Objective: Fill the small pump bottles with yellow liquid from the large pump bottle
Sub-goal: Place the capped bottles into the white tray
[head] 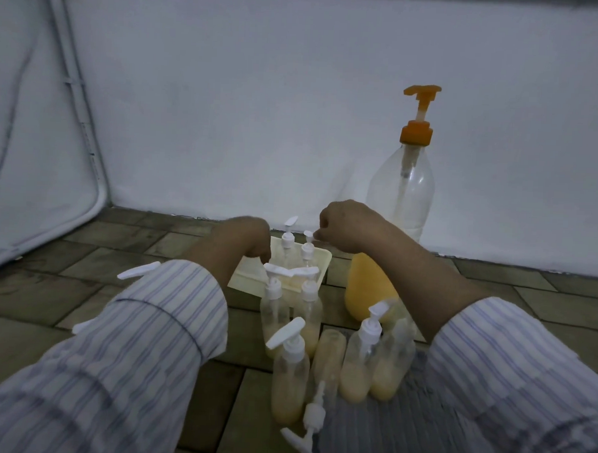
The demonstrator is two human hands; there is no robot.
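White wall and brown floor tiles [93,272] frame the work, with a pale yellow tray [318,263] sitting on the tiles a little way out from the wall. Over the tray's far right corner, the right hand [347,228] is curled, its fingertips pinching the white pump head of a small bottle [307,249] that stands in the tray. On the tray's left side the left hand [247,239] hangs with fingers bent downward toward the rim — whether it has hold of anything cannot be told. Both arms wear striped sleeves [159,326]. A second small pump bottle [287,241] stands in the tray beside the pinched one. Just in front of the tray stand two more small bottles [274,309], and nearer still a cluster of others [290,380], each partly filled with pale yellow liquid; one of them [329,356] is uncapped, and a loose pump [311,422] lies before it. Right of the tray, the large pump bottle [403,193] with its orange pump stands against the wall — yellow liquid shows in its lower part, behind the right forearm
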